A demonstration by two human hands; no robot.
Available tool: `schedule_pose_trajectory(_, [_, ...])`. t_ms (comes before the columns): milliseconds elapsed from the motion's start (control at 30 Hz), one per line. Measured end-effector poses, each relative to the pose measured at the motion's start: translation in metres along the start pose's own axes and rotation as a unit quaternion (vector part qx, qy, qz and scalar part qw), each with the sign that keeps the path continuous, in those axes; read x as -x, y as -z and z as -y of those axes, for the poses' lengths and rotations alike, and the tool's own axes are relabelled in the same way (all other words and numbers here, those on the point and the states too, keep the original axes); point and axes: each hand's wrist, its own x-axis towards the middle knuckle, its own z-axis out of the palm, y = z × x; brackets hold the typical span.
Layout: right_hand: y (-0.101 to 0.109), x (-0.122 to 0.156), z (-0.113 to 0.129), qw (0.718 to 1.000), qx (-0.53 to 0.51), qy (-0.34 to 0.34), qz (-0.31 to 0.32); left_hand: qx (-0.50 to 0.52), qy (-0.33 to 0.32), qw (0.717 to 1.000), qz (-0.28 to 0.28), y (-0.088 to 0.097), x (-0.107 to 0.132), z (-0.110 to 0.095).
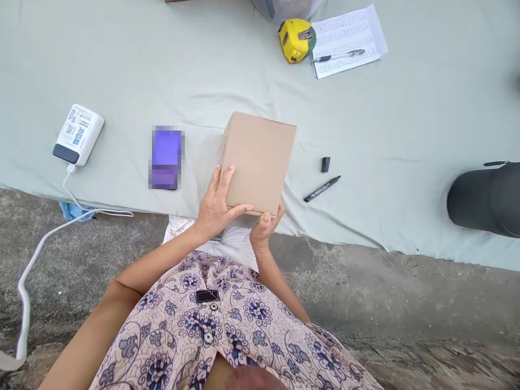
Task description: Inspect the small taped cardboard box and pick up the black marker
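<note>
My left hand [215, 206] grips the lower left of a plain brown cardboard box [259, 160], with its fingers on the left side and its thumb along the bottom edge. My right hand [263, 228] holds the lower right corner, with its thumb pressed against the box's bottom edge. The box is lifted slightly and tilted over the pale grey-green cloth [122, 70]. To its right lie a black marker pen [322, 189] and its black cap [325, 164], both apart from my hands.
On the cloth lie a white power bank [78, 135] with a white cable, a pixelated phone [166, 158], a yellow tape measure [297, 40], a paper sheet [347, 40] with a pen, and a dark cap [485, 200]. Concrete ground [365, 287] borders the cloth.
</note>
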Motion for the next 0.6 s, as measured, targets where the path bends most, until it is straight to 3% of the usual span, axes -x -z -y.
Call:
schedule_pose_trajectory(333, [0.019,-0.012,0.033,0.992,-0.005,-0.099,0.074,0.01,-0.013,1.0,-0.007,0.0,-0.003,0.002])
schedule_pose_trajectory(600, [0.006,-0.025,0.05,0.993,0.1,-0.011,0.061,0.022,-0.03,0.999,-0.039,-0.004,-0.003,0.009])
